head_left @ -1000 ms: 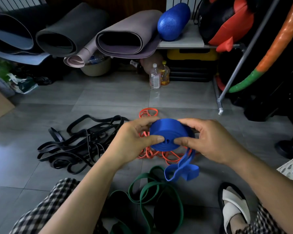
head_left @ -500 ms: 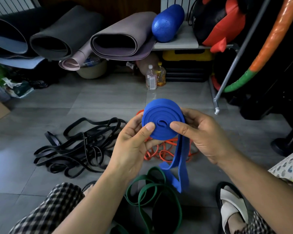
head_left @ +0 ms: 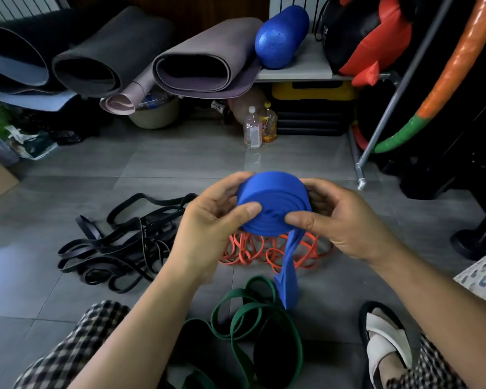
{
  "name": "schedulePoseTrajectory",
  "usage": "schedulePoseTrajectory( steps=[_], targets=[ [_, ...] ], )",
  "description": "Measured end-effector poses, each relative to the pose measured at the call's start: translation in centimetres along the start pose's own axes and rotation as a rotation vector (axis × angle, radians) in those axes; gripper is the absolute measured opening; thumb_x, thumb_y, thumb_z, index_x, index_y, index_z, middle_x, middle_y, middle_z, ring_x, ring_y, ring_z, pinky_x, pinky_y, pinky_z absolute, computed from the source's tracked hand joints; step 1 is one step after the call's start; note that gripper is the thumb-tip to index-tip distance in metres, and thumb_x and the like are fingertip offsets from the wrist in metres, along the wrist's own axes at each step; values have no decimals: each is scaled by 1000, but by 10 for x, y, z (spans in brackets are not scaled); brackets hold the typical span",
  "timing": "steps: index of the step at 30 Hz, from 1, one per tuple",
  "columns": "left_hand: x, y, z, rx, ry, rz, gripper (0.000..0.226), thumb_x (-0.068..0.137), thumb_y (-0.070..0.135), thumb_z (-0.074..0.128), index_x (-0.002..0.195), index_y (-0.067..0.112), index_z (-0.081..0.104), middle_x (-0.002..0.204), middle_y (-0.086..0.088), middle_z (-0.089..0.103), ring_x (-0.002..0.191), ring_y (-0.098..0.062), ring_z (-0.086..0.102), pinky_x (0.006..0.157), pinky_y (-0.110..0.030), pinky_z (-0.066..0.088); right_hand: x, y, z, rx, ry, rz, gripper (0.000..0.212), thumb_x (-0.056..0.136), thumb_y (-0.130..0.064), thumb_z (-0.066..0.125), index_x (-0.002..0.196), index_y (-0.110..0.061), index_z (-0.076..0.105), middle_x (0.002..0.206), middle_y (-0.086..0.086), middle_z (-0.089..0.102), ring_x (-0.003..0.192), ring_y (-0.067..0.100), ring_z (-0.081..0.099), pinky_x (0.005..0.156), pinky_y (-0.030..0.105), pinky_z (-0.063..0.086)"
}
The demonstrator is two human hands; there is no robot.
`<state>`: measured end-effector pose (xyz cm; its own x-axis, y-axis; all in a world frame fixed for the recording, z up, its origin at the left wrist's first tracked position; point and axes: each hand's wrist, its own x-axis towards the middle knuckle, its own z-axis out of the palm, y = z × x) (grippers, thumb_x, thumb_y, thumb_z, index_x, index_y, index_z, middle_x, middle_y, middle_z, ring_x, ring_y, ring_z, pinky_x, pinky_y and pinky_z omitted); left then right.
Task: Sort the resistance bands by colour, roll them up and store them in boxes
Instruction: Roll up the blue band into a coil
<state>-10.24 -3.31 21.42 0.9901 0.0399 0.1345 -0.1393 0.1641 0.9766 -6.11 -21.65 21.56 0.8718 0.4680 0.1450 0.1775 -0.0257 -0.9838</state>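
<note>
flat blue band [head_left: 272, 203] coiled, both hands gripping

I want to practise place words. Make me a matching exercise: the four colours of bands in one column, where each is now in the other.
Things:
1. blue band
2. black bands
3. orange bands
4. green band

Places:
A. floor, on the left
B. floor, closest to the viewer
C. gripped by the left hand and right hand
D. floor, middle, partly hidden by the hands

Pairs: 1-C, 2-A, 3-D, 4-B
</note>
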Motion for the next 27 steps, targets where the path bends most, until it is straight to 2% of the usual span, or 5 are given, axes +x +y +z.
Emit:
schedulePoseTrajectory(
  steps=[10,15,18,24,27],
  targets=[
    [-4,-9,6,-383,66,-151,36,77,8,59,112,11,56,112,-10,65,104,-27,63,84,-43,55,5,3,12,165,70,-6,31,66,-18,65,97,-19,63,87,-14,72,88,3,67,75,14,50],
    [7,-2,-14,282,-95,-37,53,68,13,78,111,32,55,111,10,64,105,-10,60,89,-25,50,7,-1,-4,-251,59,-32,38,66,-26,74,102,-26,63,91,-14,70,89,2,65,81,19,51],
    [5,-5,-12,454,-110,-28,52,73,4,74,106,39,55,109,6,66,101,-7,62,96,-30,48,4,1,-3,-546,16,-75,46,70,-21,78,114,-18,63,94,-13,66,89,-2,59,81,15,45],
    [0,1,4,-76,13,-119,34,72,5,63,105,14,60,93,-3,69,81,-15,68,63,-24,57,6,-4,-4,82,45,1,38,59,-20,70,96,-22,61,84,-18,71,86,-3,66,74,11,49],
    [0,-1,10,-312,50,-148,38,71,9,60,109,6,58,103,-12,68,88,-24,68,66,-32,59,6,-6,-1,209,69,-5,36,60,-16,68,95,-18,62,84,-16,72,84,-1,67,71,10,49]
  ],
)
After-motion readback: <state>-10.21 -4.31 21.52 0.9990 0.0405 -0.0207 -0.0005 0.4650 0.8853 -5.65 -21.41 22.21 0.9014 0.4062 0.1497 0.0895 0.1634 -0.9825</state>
